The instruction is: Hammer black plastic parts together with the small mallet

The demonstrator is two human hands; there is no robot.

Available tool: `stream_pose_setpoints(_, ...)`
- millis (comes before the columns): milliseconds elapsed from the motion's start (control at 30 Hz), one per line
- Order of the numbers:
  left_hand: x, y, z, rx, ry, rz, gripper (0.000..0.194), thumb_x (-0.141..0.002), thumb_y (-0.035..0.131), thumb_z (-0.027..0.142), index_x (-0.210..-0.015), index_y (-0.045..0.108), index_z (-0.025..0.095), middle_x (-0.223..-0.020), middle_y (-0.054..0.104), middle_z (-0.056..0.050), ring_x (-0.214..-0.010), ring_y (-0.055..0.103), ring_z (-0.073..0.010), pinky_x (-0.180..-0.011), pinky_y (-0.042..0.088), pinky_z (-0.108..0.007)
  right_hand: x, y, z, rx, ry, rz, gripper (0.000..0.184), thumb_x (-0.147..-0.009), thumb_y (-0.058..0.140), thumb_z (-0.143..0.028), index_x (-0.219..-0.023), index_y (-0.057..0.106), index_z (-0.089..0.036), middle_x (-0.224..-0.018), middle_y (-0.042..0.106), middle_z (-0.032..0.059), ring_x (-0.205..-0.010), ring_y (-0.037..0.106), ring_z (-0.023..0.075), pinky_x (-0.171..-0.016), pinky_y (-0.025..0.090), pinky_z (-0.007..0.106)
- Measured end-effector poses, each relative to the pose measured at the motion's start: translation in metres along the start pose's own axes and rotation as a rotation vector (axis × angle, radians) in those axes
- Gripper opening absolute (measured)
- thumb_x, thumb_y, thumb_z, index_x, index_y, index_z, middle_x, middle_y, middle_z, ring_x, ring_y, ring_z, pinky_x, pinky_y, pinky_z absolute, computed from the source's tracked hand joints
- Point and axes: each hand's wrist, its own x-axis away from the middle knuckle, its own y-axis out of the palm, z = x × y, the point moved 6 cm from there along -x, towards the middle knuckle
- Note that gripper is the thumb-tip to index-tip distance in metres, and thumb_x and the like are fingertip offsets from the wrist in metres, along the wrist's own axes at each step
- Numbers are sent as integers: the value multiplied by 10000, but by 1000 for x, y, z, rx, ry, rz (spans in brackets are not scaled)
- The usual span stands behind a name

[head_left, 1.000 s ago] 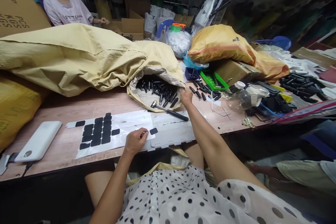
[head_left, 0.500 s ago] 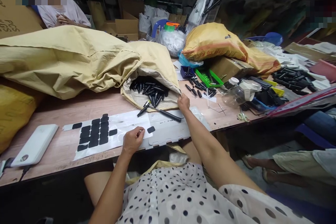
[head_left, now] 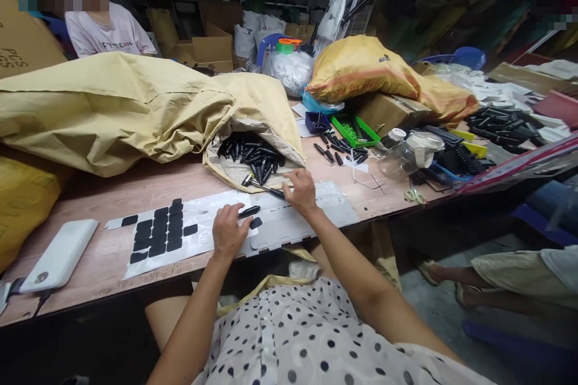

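My left hand (head_left: 229, 231) rests over the white sheet (head_left: 203, 210), thumb and index finger spread apart. A black tapered piece (head_left: 249, 211) lies by its index fingertip; whether they touch is hard to tell. Just right of the thumb is a loose black rounded-square pad (head_left: 256, 223). My right hand (head_left: 301, 192) is curved over the handle of a small hammer (head_left: 268, 189), thumb and fingers apart, hiding the handle's end. The hammer's head sits at the mouth of a tan sack (head_left: 253, 93), where many black pieces (head_left: 257, 153) are heaped.
Rows of black pads (head_left: 167, 228) lie on the sheet. A white power bank (head_left: 61, 254) is at the left. Beyond my right hand are a green tray (head_left: 354, 132), a clear jar (head_left: 418, 153) and scissors (head_left: 414, 195). A person (head_left: 108, 30) is across the table.
My right hand has let go of the sack's edge and moved left to the hammer. A black piece has shifted from beside the hammer to my left hand, whose fingers have spread.
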Motion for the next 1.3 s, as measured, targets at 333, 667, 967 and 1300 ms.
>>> stream_pose_setpoints(333, 7, 1, -27, 28, 90, -96, 90, -820, 740, 257, -907, 764, 256, -836, 685, -32, -869, 600, -256, -809, 475, -377, 5, 31, -44, 1, 25, -426, 156, -976, 586, -262, -1058, 707, -208, -1068, 663, 102, -1027, 593, 236, -875, 470, 332)
stream_pose_setpoints(667, 16, -2, -31, 110, 79, -92, 112, -817, 754, 340, -894, 790, 267, -791, 682, -27, -840, 585, -244, -802, 472, -373, 70, -24, -69, -715, 1, -388, 311, -1009, 438, -341, -1204, 645, -214, -877, 674, 7, -774, 612, 155, -761, 512, 283)
stream_pose_setpoints(967, 14, -3, -31, 106, 21, -136, 83, -805, 747, 315, -860, 801, 285, -789, 698, -28, -842, 589, -243, -804, 476, -373, 120, -14, -84, -648, -126, -367, 506, -1029, 404, -231, -1517, 519, -303, -1192, 727, 62, -976, 691, 173, -919, 583, 332)
stream_pose_setpoints(1300, 14, -4, -29, 105, 3, -153, 91, -797, 741, 308, -859, 804, 288, -804, 708, -28, -862, 588, -247, -817, 476, -378, 120, -11, -79, -554, -128, -341, 542, -1037, 385, -191, -1557, 477, -309, -1131, 737, 63, -998, 700, 185, -915, 593, 335)
